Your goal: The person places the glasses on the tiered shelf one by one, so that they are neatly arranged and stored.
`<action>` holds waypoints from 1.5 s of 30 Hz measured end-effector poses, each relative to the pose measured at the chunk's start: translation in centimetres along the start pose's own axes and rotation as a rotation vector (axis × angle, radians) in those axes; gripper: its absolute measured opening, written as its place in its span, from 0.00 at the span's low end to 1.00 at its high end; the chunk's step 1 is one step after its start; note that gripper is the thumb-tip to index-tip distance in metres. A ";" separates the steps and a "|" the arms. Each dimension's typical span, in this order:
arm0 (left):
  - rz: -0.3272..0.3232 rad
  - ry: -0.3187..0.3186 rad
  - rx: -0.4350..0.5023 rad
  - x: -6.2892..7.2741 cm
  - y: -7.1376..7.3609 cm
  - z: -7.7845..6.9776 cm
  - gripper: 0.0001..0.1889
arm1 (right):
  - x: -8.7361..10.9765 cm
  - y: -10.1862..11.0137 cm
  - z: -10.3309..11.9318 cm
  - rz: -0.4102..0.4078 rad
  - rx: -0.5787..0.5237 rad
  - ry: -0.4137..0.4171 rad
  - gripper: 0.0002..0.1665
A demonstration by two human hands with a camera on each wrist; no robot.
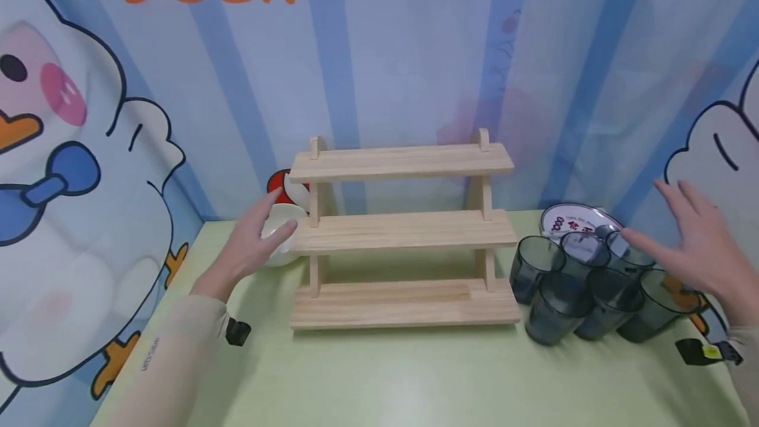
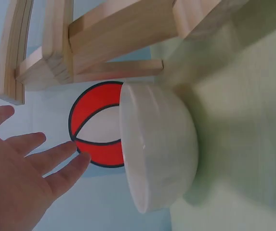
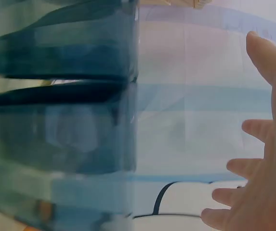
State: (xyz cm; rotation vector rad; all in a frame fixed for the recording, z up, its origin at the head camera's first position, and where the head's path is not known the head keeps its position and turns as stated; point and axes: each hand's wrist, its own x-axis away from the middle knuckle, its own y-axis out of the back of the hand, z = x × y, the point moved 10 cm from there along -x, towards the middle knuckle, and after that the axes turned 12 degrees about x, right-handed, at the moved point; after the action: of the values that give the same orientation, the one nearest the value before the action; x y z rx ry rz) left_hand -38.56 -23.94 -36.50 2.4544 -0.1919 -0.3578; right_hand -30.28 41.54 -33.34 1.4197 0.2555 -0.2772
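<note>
My left hand (image 1: 252, 239) hovers with spread fingers beside a white bowl (image 1: 279, 252), which stands at the left end of a three-tier wooden shelf (image 1: 403, 232). In the left wrist view the fingers are apart from the bowl (image 2: 162, 149) and hold nothing. On the other side, my right hand (image 1: 702, 249) is held above a cluster of several dark translucent glasses (image 1: 560, 308), its fingers extended and thumb apart. Seen from the right wrist, the glasses (image 3: 60, 134) fill the left side, with a gap between them and the hand (image 3: 263, 159).
A white oval sign with printed characters (image 1: 578, 217) is behind the glasses. The pale green table (image 1: 379, 374) meets a blue striped backdrop (image 1: 403, 51) with cartoon ducks at the back and sides. A red and white ball print (image 2: 97, 106) shows behind the bowl.
</note>
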 end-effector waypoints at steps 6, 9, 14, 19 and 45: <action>0.046 0.057 0.148 0.7 -1.9 1.1 0.41 | 1.9 -1.2 -1.0 0.002 -0.009 0.008 0.59; 0.061 0.074 0.225 0.8 -2.9 1.6 0.41 | 3.0 -2.0 -1.7 0.011 -0.019 0.009 0.58; 0.056 0.095 0.381 0.6 -4.3 2.3 0.40 | 5.0 -3.3 -2.8 0.019 -0.073 -0.004 0.58; 0.038 0.124 0.476 0.5 -5.2 3.1 0.38 | 6.9 -4.6 -4.3 0.048 -0.141 -0.086 0.57; -0.011 0.199 0.665 0.6 -6.3 4.6 0.38 | 11.3 -10.6 -7.3 0.029 -0.514 -0.259 0.52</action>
State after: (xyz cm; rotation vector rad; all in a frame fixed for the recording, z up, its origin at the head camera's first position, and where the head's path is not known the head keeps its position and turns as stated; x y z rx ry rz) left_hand -39.02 -21.78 -44.03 3.1243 -0.2408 -0.0473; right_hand -23.29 47.02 -47.99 0.8682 0.0827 -0.3400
